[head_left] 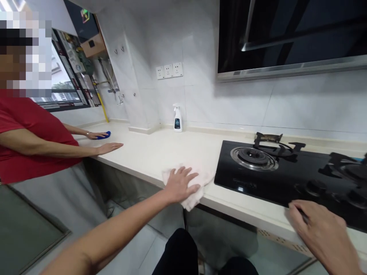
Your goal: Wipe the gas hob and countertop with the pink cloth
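My left hand [180, 184] lies flat with fingers spread on a white cloth [197, 187] at the front edge of the pale countertop [160, 151]. The cloth hangs a little over the edge, just left of the black gas hob [286, 172]. My right hand [318, 227] rests on the counter's front edge at the near rim of the hob, fingers stretched out and holding nothing.
A white spray bottle [177, 118] stands against the tiled wall. A person in a red top [31, 133] at the left leans on the counter, one hand on a blue cloth [103, 135]. A burner with its grate [258, 152] and a dark range hood [286, 34] sit at the right.
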{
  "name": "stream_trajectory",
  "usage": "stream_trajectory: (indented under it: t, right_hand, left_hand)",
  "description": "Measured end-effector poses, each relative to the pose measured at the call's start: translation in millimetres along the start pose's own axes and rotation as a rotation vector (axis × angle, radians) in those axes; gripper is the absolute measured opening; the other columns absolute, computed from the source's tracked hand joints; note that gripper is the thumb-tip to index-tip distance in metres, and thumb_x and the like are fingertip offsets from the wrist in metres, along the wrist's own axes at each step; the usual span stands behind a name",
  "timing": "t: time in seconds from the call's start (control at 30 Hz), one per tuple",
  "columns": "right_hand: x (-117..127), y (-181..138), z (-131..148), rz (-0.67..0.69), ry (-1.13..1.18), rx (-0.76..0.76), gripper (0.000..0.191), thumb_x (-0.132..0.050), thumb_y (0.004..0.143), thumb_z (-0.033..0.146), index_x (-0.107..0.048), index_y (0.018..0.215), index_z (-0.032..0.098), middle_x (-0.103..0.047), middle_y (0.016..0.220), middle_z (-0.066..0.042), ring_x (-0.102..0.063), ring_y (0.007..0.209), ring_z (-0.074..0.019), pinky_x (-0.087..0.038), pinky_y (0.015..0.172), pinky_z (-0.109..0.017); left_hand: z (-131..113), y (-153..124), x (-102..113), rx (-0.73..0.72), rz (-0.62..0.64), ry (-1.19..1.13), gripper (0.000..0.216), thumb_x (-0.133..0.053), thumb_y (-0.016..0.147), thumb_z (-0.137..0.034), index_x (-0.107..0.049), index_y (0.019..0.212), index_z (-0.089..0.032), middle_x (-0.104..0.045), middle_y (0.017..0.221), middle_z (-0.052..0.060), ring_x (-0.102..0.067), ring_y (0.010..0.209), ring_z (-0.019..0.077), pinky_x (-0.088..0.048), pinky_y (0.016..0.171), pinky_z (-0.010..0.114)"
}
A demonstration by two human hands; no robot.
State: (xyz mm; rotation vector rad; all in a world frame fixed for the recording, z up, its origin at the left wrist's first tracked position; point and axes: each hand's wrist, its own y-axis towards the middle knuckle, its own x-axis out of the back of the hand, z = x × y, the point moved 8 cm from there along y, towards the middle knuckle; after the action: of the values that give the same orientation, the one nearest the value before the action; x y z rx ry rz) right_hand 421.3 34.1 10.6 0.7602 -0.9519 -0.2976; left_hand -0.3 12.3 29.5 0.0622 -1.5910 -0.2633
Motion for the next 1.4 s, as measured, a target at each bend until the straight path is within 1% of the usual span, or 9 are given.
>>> stream_trajectory:
  t: [0.2,0.3,0.4,0.5,0.6,0.73,0.87,1.13,1.4]
  right_hand:
    - [3,7,3,0.002,0.007,-0.112,0.040,-0.043,0.093,0.055,-0.071,0.089,0.027,-0.072,0.100,-0.010,-0.065,0.101,-0.0324,-0.048,0.091,-0.051]
    - [1,16,57,-0.055,0.185,-0.062,0.042,-0.043,0.095,0.054,-0.072,0.101,0.026,-0.071,0.107,-0.010,-0.064,0.105,-0.0296,-0.051,0.094,-0.047]
    - [-25,16,132,0.090,0.316,0.124,0.041,-0.040,0.100,0.049,-0.070,0.116,0.027,-0.070,0.117,-0.010,-0.062,0.112,-0.0275,-0.051,0.099,-0.045]
    - [-56,6,173,0.276,0.296,0.245,0.042,-0.040,0.103,0.045,-0.062,0.136,0.028,-0.065,0.133,-0.010,-0.058,0.125,-0.0268,-0.046,0.109,-0.047]
    - [-73,-4,182,0.364,0.179,0.296,0.049,-0.046,0.103,0.045,-0.051,0.149,0.028,-0.058,0.147,-0.011,-0.050,0.137,-0.0300,-0.039,0.115,-0.053]
    - [-89,-7,198,0.421,-0.028,0.336,0.068,-0.071,0.090,0.054,-0.049,0.151,0.031,-0.048,0.157,-0.014,-0.040,0.145,-0.0437,-0.035,0.112,-0.065]
    - [-102,-3,212,0.396,-0.116,0.379,0.080,-0.080,0.085,0.050,-0.046,0.154,0.028,-0.045,0.159,-0.018,-0.039,0.144,-0.0465,-0.035,0.111,-0.068]
    - [-66,1,133,0.314,-0.086,0.343,0.070,-0.079,0.082,0.064,-0.060,0.141,0.030,-0.053,0.155,-0.010,-0.043,0.145,-0.0369,-0.036,0.114,-0.055]
    - [2,-31,4,0.196,-0.211,0.232,0.056,-0.077,0.085,0.058,-0.068,0.131,0.028,-0.059,0.149,-0.011,-0.048,0.143,-0.0349,-0.042,0.113,-0.053]
  left_hand:
    - [-111,-15,-23,-0.133,-0.264,-0.103,0.069,-0.062,0.085,-0.072,-0.062,0.141,-0.031,-0.060,0.145,0.013,-0.049,0.133,0.0411,-0.034,0.107,0.063]
    - [-161,-6,-33,-0.190,-0.248,-0.148,0.073,-0.069,0.082,-0.069,-0.059,0.142,-0.029,-0.061,0.141,0.016,-0.050,0.129,0.0415,-0.034,0.106,0.065]
    - [-190,2,-31,-0.248,-0.192,-0.190,0.066,-0.068,0.086,-0.059,-0.057,0.143,-0.028,-0.058,0.145,0.017,-0.049,0.131,0.0419,-0.036,0.107,0.066]
    - [-181,-9,-18,-0.406,-0.151,-0.254,0.059,-0.066,0.091,-0.045,-0.055,0.146,-0.029,-0.057,0.150,0.014,-0.049,0.136,0.0373,-0.040,0.111,0.060]
    - [-134,-34,7,-0.576,-0.236,-0.415,0.052,-0.062,0.094,-0.036,-0.056,0.145,-0.030,-0.057,0.151,0.010,-0.051,0.139,0.0281,-0.045,0.114,0.047]
    - [-48,-38,42,-0.363,-0.515,-0.570,0.029,-0.051,0.100,-0.029,-0.071,0.120,-0.028,-0.071,0.129,0.009,-0.063,0.125,0.0260,-0.050,0.108,0.047]
    - [-41,-13,45,-0.298,-0.537,-0.694,0.025,-0.050,0.099,-0.030,-0.073,0.109,-0.026,-0.074,0.111,0.008,-0.069,0.109,0.0239,-0.056,0.096,0.042]
    - [-103,24,20,-0.435,-0.380,-0.543,0.027,-0.053,0.100,-0.037,-0.075,0.111,-0.027,-0.073,0.116,0.008,-0.068,0.111,0.0255,-0.054,0.099,0.044]
    - [-104,45,20,-0.434,-0.295,-0.560,0.036,-0.046,0.103,-0.045,-0.071,0.125,-0.031,-0.070,0.130,0.007,-0.062,0.125,0.0273,-0.050,0.107,0.048]
